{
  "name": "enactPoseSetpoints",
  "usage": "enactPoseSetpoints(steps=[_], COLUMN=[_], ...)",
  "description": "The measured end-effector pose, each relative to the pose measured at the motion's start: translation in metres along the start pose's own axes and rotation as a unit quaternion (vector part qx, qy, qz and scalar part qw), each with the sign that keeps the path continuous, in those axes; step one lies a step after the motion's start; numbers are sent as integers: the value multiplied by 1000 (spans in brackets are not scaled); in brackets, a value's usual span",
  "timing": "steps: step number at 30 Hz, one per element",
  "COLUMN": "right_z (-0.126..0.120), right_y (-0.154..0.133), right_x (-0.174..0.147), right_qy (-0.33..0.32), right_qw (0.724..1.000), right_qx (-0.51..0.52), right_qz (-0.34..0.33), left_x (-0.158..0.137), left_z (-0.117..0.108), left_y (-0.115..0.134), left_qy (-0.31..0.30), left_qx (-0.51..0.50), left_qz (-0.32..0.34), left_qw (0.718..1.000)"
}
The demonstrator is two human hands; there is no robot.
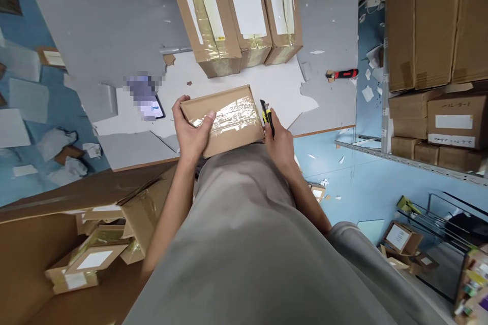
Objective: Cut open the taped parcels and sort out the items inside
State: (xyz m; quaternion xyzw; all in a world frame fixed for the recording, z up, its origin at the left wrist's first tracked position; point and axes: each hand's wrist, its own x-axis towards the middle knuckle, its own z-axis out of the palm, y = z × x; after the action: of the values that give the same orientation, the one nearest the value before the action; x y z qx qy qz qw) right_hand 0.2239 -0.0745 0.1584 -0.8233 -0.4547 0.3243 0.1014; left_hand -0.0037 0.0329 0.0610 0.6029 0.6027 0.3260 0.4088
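Note:
A small brown cardboard box (232, 134) with clear tape across its top sits tilted at the front edge of the table. My left hand (192, 129) grips its left end, thumb on top and fingers round the far side. In my right hand (280, 142) is a black and yellow box cutter (267, 117), its tip pointing away from me, just off the box's right end. Behind the box stand three taped cartons side by side: a left one (204, 15), a middle one (249, 10) and a right one (282, 7), all bearing white labels.
A phone (155, 109), partly pixelated, lies on the grey table (125, 25). Toward the right edge is a red and black cutter (343, 74). A large open carton (34, 254) at lower left holds several boxes. Shelving (419, 162) with cartons stands to the right. Paper scraps litter the blue floor.

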Motion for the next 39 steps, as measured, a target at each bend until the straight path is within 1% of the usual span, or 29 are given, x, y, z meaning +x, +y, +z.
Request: enactPoseSetpoints(steps=[3, 7, 10, 14, 18, 20, 25, 28, 30, 33, 36, 39], right_z=[-13, -26, -27, -23, -24, -23, -21, -26, -31, -34, -35, -40], right_y=[-6, -17, -23, -29, -35, -39, -54, -65, -69, -66, -58, -58], right_x=[-3, -4, -3, -4, -5, -4, 8, 9, 1, -22, -42, -50], right_qy=[-9, -52, -71, -70, -84, -90, -71, -68, -82, -125, -153, -160], right_qw=[999, 996, 993, 992, 988, 985, 979, 976, 972, 960, 948, 944], right_qx=[-40, -68, -89, -106, -126, -144, -190, -207, -221, -248, -274, -279], right_qz=[-5, -20, -14, -4, 8, 13, 4, -4, 7, 37, 61, 67], left_x=[0, -1, -2, -2, 0, 0, -2, -4, -5, -6, -5, -3], left_z=[-3, -2, -1, -2, -4, -3, 2, 5, 8, 11, 12, 10], left_y=[-1, 0, 5, 11, 11, 10, 6, 3, 1, -2, -4, -7], left_qy=[-3, -8, 1, 2, -30, -34, 16, 18, 24, 39, 32, 20], left_qx=[-8, -57, -34, 7, -18, -44, -60, -45, -45, -50, -49, -50], left_qz=[1, -7, -15, 2, 12, 9, 9, 17, 19, 12, 10, 19], left_qw=[1000, 998, 999, 1000, 999, 998, 998, 999, 999, 998, 998, 998])
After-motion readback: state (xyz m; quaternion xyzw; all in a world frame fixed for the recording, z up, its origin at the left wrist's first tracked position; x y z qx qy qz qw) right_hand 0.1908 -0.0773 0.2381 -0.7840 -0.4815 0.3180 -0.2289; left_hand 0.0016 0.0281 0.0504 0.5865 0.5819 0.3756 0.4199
